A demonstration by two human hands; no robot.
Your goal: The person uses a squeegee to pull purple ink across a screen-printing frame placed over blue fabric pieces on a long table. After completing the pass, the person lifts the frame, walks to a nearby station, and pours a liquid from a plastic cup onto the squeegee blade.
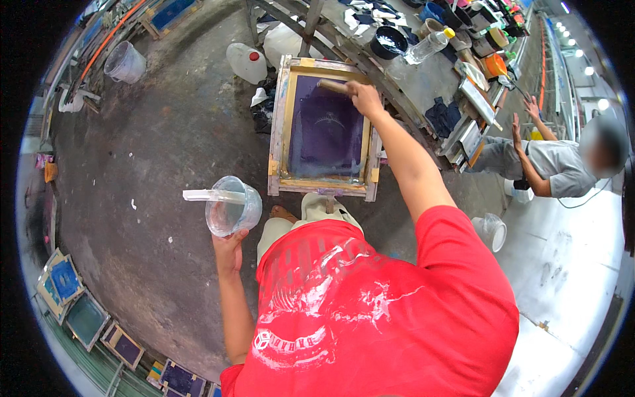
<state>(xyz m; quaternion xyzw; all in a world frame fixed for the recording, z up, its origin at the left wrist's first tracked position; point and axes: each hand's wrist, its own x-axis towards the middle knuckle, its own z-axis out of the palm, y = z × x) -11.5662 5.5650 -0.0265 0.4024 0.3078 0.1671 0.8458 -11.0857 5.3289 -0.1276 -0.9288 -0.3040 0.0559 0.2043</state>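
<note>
My left hand [229, 248] grips a translucent plastic tub [246, 215] from below. A white flat stick [210, 195] lies across the tub's mouth, one end jutting out to the left. My right hand [365, 99] is closed on a short brown wooden squeegee [333, 86], held over the far part of a screen-printing frame [275, 152]. The frame has a pale, stained border and a dark purple mesh [324, 145] with a faint light arc-shaped mark. It leans in front of my legs. Whether the squeegee touches the mesh is hard to tell.
A white jug with a red cap [247, 63] stands beyond the frame. On the right, a bench carries a black bowl [388, 42], a clear bottle [428, 46] and several tubs. A person [555, 159] is beyond it. More frames [87, 320] line the lower left.
</note>
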